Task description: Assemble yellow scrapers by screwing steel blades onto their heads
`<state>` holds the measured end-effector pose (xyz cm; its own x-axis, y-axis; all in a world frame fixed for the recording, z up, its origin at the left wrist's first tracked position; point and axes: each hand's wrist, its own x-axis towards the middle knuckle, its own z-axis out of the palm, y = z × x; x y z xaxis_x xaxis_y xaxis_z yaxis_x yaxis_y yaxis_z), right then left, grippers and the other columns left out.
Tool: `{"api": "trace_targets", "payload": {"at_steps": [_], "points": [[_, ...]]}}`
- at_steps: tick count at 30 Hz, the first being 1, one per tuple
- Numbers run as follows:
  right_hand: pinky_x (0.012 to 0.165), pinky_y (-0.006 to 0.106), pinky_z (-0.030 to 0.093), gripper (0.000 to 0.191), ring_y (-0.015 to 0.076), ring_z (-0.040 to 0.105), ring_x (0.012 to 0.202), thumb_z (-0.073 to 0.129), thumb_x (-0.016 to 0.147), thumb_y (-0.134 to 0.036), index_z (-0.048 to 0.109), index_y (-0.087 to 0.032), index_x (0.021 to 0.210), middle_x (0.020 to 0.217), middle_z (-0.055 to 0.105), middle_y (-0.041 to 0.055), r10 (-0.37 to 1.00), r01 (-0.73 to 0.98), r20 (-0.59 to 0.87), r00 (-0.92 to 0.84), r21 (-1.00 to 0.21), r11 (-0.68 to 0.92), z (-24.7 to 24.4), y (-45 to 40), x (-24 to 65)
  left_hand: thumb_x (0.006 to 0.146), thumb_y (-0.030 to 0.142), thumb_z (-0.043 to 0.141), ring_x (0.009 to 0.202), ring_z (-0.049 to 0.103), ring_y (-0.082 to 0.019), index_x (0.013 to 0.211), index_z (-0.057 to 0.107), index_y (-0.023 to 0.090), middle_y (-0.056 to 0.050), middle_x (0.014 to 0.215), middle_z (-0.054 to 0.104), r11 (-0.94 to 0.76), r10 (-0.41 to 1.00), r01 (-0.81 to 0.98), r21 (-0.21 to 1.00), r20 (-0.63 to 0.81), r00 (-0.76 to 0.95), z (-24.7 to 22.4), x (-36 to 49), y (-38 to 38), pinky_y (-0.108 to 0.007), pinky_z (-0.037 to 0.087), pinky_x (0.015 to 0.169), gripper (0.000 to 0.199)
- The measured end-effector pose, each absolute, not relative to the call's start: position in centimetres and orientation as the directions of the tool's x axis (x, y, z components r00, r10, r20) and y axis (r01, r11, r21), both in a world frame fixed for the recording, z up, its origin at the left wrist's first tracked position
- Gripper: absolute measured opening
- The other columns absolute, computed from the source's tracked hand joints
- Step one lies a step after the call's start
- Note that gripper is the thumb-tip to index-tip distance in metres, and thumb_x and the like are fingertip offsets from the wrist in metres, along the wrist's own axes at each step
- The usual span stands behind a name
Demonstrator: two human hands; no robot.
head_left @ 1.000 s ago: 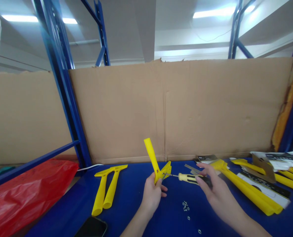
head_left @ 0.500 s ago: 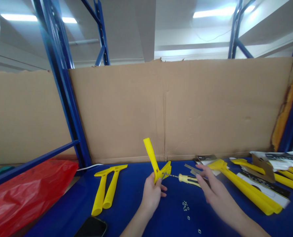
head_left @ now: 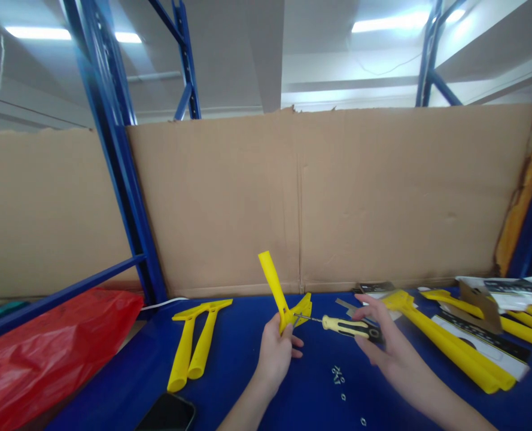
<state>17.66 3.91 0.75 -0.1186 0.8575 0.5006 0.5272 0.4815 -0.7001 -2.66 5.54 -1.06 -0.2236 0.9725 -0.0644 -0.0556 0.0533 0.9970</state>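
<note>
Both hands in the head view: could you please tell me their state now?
Left hand: closed, holding the yellow tubular plastic handle.
Right hand: open around the cream-and-black screwdriver handle; contact cannot be told.

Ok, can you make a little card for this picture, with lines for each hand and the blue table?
Left hand: holds a yellow tool
Right hand: fingers parted at the handle of a screwdriver; firmness of grip unclear
Screwdriver shaft: reaches to the yellow tool
Blue table: small metal parts, dark phone, more yellow tools
Behind: cardboard panel
</note>
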Motion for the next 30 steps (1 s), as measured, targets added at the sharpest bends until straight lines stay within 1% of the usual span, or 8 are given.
{"api": "trace_targets", "payload": {"at_steps": [4, 10, 14, 16, 21, 23, 26, 30], "points": [[0.072, 0.035, 0.052, 0.035, 0.0223, 0.065, 0.079, 0.035, 0.09, -0.042, 0.045, -0.024, 0.118, 0.081, 0.065, 0.0038, 0.895, 0.556, 0.434, -0.1, -0.722, 0.412, 0.65, 4.16, 17.6, 0.084, 0.009, 0.05, 0.048, 0.056, -0.006, 0.102, 0.054, 0.008, -0.012, 0.102, 0.064, 0.039, 0.979, -0.041, 0.998, -0.047, -0.201, -1.01, -2.66, 5.46, -0.018, 0.046, 0.038, 0.019], [0.059, 0.028, 0.052, 0.048, 0.0157, 0.061, 0.068, 0.048, 0.083, -0.037, 0.033, -0.028, 0.128, 0.105, 0.059, 0.0051, 0.861, 0.487, 0.504, -0.065, -0.737, 0.468, 0.66, 3.89, 17.45, 0.085, 0.009, 0.048, 0.048, 0.056, -0.006, 0.101, 0.053, 0.009, -0.011, 0.099, 0.063, 0.044, 0.977, -0.03, 0.999, -0.049, -0.206, -1.0, -2.76, 5.43, -0.017, 0.046, 0.038, 0.016], [0.056, 0.029, 0.049, 0.03, 0.0177, 0.059, 0.061, 0.04, 0.087, -0.038, 0.046, -0.024, 0.113, 0.077, 0.061, 0.0016, 0.877, 0.522, 0.474, -0.084, -0.728, 0.443, 1.29, 3.6, 17.31, 0.086, 0.009, 0.047, 0.046, 0.054, -0.005, 0.101, 0.053, 0.009, -0.008, 0.091, 0.063, 0.039, 0.983, -0.015, 0.999, -0.041, -0.18, -1.13, -2.73, 5.42, -0.016, 0.045, 0.037, 0.016], [0.049, 0.028, 0.046, 0.033, 0.0159, 0.054, 0.051, 0.035, 0.089, -0.043, 0.046, -0.024, 0.114, 0.071, 0.059, -0.0003, 0.9, 0.534, 0.434, -0.033, -0.754, 0.383, 1.21, 3.58, 17.19, 0.086, 0.009, 0.045, 0.045, 0.052, -0.005, 0.102, 0.052, 0.009, -0.006, 0.085, 0.062, 0.038, 0.984, -0.004, 0.999, -0.038, -0.173, -1.2, -2.7, 5.44, -0.015, 0.044, 0.036, 0.017], [0.056, 0.027, 0.049, 0.047, 0.0143, 0.059, 0.063, 0.047, 0.083, -0.04, 0.035, -0.027, 0.126, 0.104, 0.057, 0.0052, 0.872, 0.469, 0.489, -0.023, -0.765, 0.441, 0.6, 3.91, 17.27, 0.086, 0.007, 0.044, 0.042, 0.05, -0.003, 0.101, 0.051, 0.009, -0.004, 0.082, 0.061, 0.039, 0.98, -0.012, 0.999, -0.041, -0.195, -1.3, -2.71, 5.52, -0.015, 0.043, 0.034, 0.016], [0.061, 0.028, 0.05, 0.039, 0.0168, 0.06, 0.07, 0.046, 0.084, -0.038, 0.04, -0.026, 0.12, 0.097, 0.059, 0.0045, 0.857, 0.488, 0.507, -0.088, -0.728, 0.481, 0.72, 3.92, 17.41, 0.087, 0.007, 0.043, 0.042, 0.049, -0.004, 0.101, 0.051, 0.008, -0.003, 0.079, 0.06, 0.033, 0.982, -0.009, 0.999, -0.034, -0.188, -1.37, -2.73, 5.52, -0.014, 0.043, 0.034, 0.017], [0.057, 0.029, 0.048, 0.031, 0.0172, 0.056, 0.058, 0.033, 0.09, -0.042, 0.044, -0.025, 0.114, 0.07, 0.056, -0.0001, 0.889, 0.559, 0.45, -0.086, -0.717, 0.417, 0.94, 3.75, 17.47, 0.087, 0.007, 0.043, 0.041, 0.049, -0.004, 0.101, 0.052, 0.008, -0.001, 0.074, 0.058, 0.023, 0.984, -0.005, 1.0, -0.023, -0.175, -1.47, -2.77, 5.5, -0.014, 0.042, 0.033, 0.017], [0.054, 0.029, 0.05, 0.044, 0.0134, 0.055, 0.054, 0.039, 0.087, -0.042, 0.031, -0.027, 0.127, 0.099, 0.057, 0.0048, 0.901, 0.533, 0.432, -0.046, -0.752, 0.387, 0.65, 3.79, 17.39, 0.087, 0.007, 0.043, 0.041, 0.049, -0.004, 0.101, 0.051, 0.009, -0.001, 0.074, 0.058, 0.028, 0.981, -0.01, 1.0, -0.029, -0.19, -1.39, -2.8, 5.51, -0.015, 0.042, 0.033, 0.017]]}}
